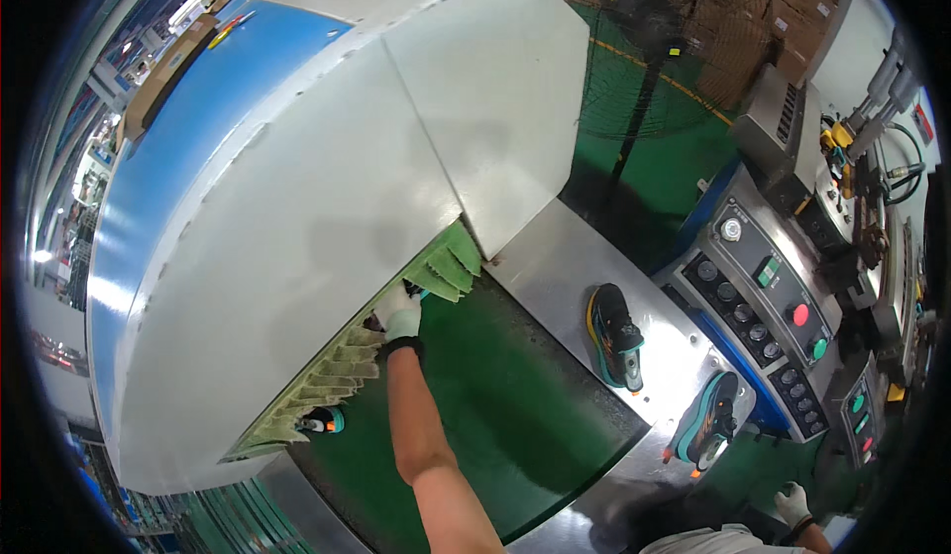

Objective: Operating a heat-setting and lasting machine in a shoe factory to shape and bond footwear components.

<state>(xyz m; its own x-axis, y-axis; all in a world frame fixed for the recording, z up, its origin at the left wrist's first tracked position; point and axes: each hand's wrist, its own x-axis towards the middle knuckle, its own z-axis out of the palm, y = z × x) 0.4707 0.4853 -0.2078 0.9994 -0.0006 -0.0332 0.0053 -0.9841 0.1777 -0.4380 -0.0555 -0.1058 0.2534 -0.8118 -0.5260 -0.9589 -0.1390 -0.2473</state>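
Head view looks down on a big white and blue machine hood [297,207] that fills the left and far part of the scene, with a fringe of green curtain strips [337,376] hanging along its mouth. Below it runs a green conveyor belt [495,425], edged on the right by a steel worktop [565,257] and a control panel [763,316] with knobs and coloured buttons. Two dark running shoes with teal and orange soles lie on the steel: one [616,336] farther off, the other [708,420] nearer. A third shoe [322,420] peeks from under the strips at the left. The gloved left hand [401,311] reaches into the mouth of the hood, seemingly closed on something dark and teal, though I cannot tell what. The gloved right hand [792,504] hangs low at the near right, holding nothing, fingers loosely curled.
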